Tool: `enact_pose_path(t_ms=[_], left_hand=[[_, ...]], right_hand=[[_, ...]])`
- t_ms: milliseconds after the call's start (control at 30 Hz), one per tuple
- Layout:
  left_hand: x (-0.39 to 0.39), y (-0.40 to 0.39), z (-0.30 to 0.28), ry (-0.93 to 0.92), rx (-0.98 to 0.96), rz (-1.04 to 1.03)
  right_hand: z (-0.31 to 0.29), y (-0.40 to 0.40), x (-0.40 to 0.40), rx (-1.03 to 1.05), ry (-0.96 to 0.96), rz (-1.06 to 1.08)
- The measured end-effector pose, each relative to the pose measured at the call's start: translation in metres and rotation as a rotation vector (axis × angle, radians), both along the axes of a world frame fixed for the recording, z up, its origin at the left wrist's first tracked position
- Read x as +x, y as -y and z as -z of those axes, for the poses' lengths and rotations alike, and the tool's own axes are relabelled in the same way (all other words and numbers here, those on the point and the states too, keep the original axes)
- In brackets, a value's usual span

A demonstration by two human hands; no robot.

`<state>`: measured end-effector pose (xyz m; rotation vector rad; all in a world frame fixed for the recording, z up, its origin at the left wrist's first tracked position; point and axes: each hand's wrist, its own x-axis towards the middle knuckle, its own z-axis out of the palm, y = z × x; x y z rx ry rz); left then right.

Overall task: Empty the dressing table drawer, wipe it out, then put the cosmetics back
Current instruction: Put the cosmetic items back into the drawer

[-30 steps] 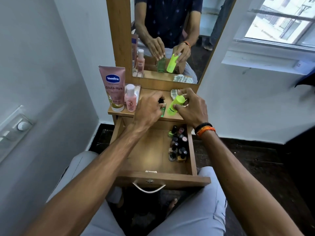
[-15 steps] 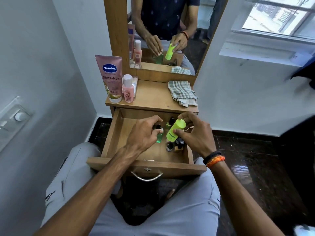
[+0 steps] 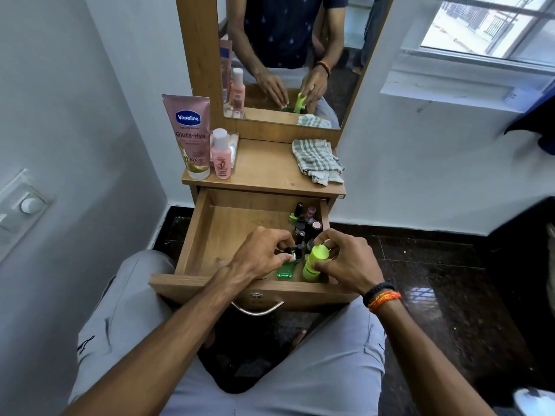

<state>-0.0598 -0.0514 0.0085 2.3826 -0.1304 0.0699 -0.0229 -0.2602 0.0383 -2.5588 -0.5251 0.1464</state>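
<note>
Pink Vaseline tube (image 3: 189,136) and small pink bottle (image 3: 221,154) stand left of the open drawer (image 3: 192,235), up on the tabletop. Inside the drawer's front right corner, left hand (image 3: 261,255) pinches a small green bottle (image 3: 284,270); right hand (image 3: 345,259) grips a lime-green bottle (image 3: 313,262). Nail polish bottles (image 3: 303,223) cluster behind them along the drawer's right wall. Checked cloth (image 3: 316,160) lies above the drawer, on the tabletop's right side.

A home, most likely a bedroom corner: a narrow wooden dressing table (image 3: 264,172) with a tall mirror (image 3: 288,55) stands against white walls. A lotion tube (image 3: 189,136) sits at its 10 o'clock corner, a window (image 3: 492,28) lies at 2 o'clock, and a wall switch plate (image 3: 21,205) at 9 o'clock.
</note>
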Motion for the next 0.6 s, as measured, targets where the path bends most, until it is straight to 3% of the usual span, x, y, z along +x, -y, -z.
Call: enact_pose_path(t_ms=[600], left_hand=[[0.006,0.018,0.008,0.05,0.001,-0.003]], right_hand=[[0.018,-0.003,-0.001,-0.191,0.107,-0.063]])
